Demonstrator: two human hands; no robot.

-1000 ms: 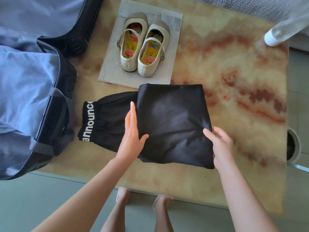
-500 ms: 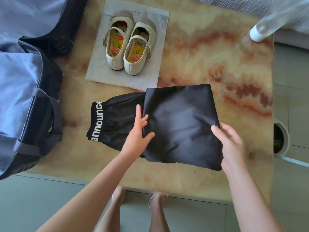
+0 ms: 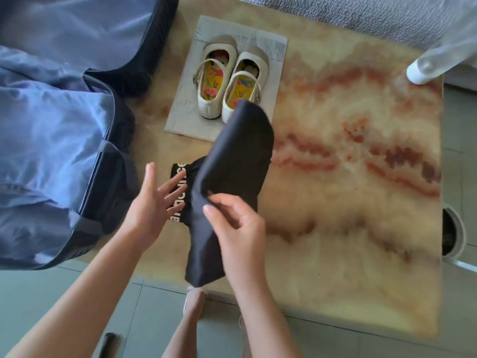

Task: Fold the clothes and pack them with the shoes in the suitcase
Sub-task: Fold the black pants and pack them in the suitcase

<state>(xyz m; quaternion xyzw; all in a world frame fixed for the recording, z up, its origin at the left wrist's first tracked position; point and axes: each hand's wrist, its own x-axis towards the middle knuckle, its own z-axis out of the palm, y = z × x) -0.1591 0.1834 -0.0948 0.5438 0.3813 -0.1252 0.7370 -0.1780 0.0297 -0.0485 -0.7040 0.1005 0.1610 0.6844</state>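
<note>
A black garment (image 3: 232,161) with a white-lettered waistband lies on the marbled table (image 3: 348,156). Its right half is lifted and swung over leftward. My right hand (image 3: 237,223) pinches the raised near edge of that fold. My left hand (image 3: 152,202) is spread with straight fingers beside the waistband, its fingertips over the lettering. A pair of cream strap shoes (image 3: 227,81) with floral insoles stands on a grey paper sheet (image 3: 185,109) behind the garment. The open dark suitcase (image 3: 113,161) with blue lining lies at the left.
A white-capped clear bottle (image 3: 423,71) lies at the table's far right corner. A grey sofa edge (image 3: 335,14) runs behind the table. A round bin (image 3: 451,233) stands on the tiled floor at right. My feet are below the table's near edge.
My right hand has lifted the garment's right side and carried it over to the left. My left hand has left the fold line and moved left, fingers spread.
</note>
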